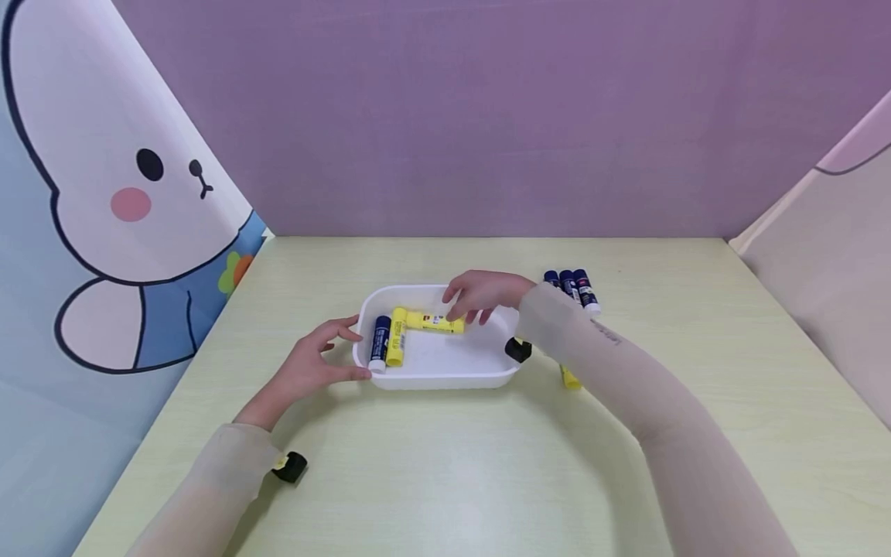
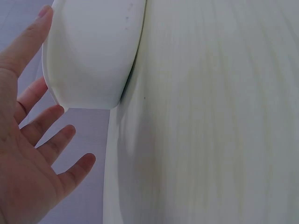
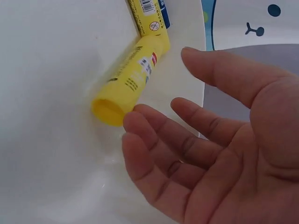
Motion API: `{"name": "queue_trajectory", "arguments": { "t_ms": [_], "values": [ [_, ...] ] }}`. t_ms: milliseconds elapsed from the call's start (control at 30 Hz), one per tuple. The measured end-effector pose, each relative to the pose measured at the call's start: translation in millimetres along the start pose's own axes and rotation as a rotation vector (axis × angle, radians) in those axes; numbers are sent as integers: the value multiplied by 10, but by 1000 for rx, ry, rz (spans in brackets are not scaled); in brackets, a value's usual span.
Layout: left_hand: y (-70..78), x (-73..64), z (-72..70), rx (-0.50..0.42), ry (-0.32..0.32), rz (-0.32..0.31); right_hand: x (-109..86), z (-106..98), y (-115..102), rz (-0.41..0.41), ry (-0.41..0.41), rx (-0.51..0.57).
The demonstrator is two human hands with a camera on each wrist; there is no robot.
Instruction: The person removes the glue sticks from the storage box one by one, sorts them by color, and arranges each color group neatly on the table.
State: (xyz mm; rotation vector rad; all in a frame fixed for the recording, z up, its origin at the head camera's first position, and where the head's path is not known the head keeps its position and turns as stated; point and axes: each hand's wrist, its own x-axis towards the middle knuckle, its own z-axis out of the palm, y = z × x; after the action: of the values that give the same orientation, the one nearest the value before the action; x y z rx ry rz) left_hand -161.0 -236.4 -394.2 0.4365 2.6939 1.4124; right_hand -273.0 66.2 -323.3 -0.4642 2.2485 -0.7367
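Observation:
A white tray (image 1: 452,381) stands on the table. Inside, a blue glue stick (image 1: 379,343) with a white end lies beside a yellow glue stick (image 1: 396,338) at the left. A second yellow glue stick (image 1: 437,322) lies crosswise along the back wall. My left hand (image 1: 313,363) touches the tray's left end with spread fingers, its thumb at the near corner. Over the tray, my right hand (image 1: 483,294) holds nothing. Its loosely bent fingertips (image 3: 138,151) are right by the end of the crosswise stick in the right wrist view, thumb apart.
To the right of the tray lie several blue glue sticks (image 1: 587,292), partly hidden by my right sleeve (image 1: 626,371). A yellow end (image 1: 570,379) shows below that sleeve. A purple backdrop (image 1: 487,116) rises behind the table (image 1: 445,472). Black wrist cameras (image 1: 290,467) sit at both cuffs.

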Motion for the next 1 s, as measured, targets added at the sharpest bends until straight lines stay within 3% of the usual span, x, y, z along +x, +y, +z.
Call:
{"name": "queue_trajectory", "arguments": {
  "t_ms": [233, 400, 533, 1000],
  "values": [
    [10, -3, -6, -2, 0, -5, 108, 64, -86, 20, -5, -116],
    [34, -10, -5, -9, -3, -15, 188, 169, -82, 42, -61, -167],
    [37, -8, -9, -6, -4, -20, 217, 219, -67, 43, -100, -165],
    [-10, 25, 4, -11, -5, -10, 223, 163, -21, 35, -94, -123]
  ]
}}
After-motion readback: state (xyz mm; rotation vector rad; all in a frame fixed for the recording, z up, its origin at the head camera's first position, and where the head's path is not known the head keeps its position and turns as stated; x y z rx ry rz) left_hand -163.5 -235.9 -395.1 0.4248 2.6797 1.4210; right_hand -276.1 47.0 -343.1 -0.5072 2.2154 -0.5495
